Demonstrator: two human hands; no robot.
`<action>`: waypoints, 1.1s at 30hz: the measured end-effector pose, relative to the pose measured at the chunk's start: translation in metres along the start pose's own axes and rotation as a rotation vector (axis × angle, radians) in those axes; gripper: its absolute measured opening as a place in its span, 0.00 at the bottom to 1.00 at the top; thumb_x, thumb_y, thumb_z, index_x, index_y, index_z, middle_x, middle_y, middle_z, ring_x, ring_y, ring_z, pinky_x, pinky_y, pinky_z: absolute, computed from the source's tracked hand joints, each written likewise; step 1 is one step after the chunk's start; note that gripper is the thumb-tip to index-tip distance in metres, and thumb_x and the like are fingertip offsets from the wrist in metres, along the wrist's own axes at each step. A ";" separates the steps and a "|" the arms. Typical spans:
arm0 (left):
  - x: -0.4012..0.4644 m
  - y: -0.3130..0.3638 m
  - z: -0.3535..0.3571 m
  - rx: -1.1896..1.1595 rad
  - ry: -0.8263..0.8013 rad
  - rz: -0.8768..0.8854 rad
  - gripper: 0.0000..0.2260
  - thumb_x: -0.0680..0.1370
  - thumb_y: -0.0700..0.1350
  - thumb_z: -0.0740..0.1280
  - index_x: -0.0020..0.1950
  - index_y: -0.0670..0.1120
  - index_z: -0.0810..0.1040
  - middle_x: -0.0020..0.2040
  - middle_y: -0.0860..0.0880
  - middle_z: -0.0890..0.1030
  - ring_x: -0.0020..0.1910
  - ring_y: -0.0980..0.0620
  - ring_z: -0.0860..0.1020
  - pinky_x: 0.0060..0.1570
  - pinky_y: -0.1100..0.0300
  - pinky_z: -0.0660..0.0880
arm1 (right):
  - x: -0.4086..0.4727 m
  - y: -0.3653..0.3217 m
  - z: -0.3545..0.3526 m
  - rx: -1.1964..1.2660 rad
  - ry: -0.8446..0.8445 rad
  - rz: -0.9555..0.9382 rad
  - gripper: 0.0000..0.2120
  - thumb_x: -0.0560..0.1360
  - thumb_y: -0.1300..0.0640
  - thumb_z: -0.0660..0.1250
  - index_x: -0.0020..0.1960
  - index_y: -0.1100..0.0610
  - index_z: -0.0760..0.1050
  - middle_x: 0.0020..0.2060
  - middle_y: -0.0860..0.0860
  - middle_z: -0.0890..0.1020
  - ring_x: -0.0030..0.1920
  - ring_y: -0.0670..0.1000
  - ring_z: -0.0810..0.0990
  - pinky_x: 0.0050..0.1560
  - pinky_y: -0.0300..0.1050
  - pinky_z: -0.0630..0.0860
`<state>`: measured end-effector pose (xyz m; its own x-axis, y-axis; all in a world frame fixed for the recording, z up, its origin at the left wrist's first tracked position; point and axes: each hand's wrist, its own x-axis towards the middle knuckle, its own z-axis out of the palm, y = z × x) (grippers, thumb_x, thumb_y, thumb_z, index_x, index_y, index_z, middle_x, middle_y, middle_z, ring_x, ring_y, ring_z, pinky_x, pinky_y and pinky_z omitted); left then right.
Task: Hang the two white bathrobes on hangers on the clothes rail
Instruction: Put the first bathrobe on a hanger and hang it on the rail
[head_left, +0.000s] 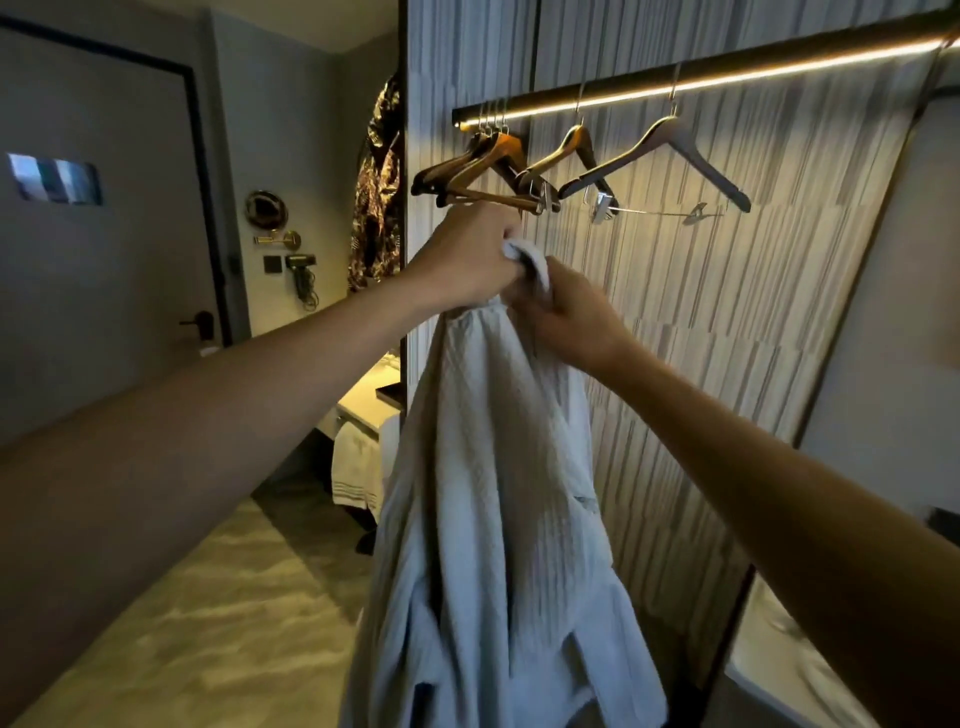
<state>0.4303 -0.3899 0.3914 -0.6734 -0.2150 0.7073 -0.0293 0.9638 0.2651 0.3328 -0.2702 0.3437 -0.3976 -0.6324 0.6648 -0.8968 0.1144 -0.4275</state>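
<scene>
I am holding one white bathrobe (498, 493) up high in front of the clothes rail (701, 78). My left hand (467, 260) is a tight fist, with its fingers curled around a bunch of cloth at the top of the robe. My right hand (566, 317) is just beside it and touches the same bunch, with its fingers folded into the cloth, but I cannot see the tips. The rest of the robe hangs straight down below my hands, long and loose, and the bottom runs out of view. It is not on a hanger yet. I think the step now is to find the collar and get it open. Right above my left hand is a group of brown wooden hangers (483, 166) packed close at the left end of the rail. Two more hang apart to the right, a brown hanger (576, 145) and a dark hanger (670, 140) with metal clips under it. I think the dark one is the easy pick, because it has room on both sides. To do this well, I should keep one hand tight on the collar so the heavy robe does not slip down. Then I should slide one hanger arm into one shoulder first, then the other. I see only one robe here, so the second is somewhere out of view.
</scene>
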 end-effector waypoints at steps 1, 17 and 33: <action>0.000 0.005 0.000 -0.029 0.019 0.017 0.08 0.73 0.44 0.72 0.38 0.44 0.74 0.33 0.53 0.72 0.32 0.58 0.69 0.30 0.60 0.61 | 0.003 -0.001 -0.004 0.009 0.062 0.018 0.12 0.79 0.52 0.62 0.56 0.59 0.75 0.47 0.52 0.81 0.47 0.53 0.81 0.44 0.41 0.77; -0.113 -0.078 0.057 0.149 -0.331 -0.186 0.10 0.75 0.53 0.69 0.49 0.51 0.71 0.45 0.47 0.80 0.44 0.45 0.79 0.38 0.54 0.75 | -0.042 0.072 -0.073 -0.713 0.035 0.216 0.07 0.81 0.55 0.58 0.47 0.54 0.73 0.39 0.55 0.78 0.36 0.55 0.76 0.35 0.45 0.69; -0.076 -0.026 0.040 0.147 -0.530 -0.136 0.13 0.74 0.50 0.72 0.55 0.49 0.74 0.47 0.49 0.78 0.44 0.48 0.78 0.38 0.55 0.77 | -0.048 0.050 -0.057 -0.834 -0.097 -0.029 0.04 0.77 0.55 0.66 0.48 0.56 0.74 0.37 0.52 0.76 0.35 0.53 0.77 0.37 0.47 0.74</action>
<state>0.4527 -0.3928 0.3050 -0.9340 -0.2671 0.2372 -0.2192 0.9528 0.2099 0.2956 -0.1908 0.3256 -0.3878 -0.7024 0.5968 -0.7714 0.6017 0.2070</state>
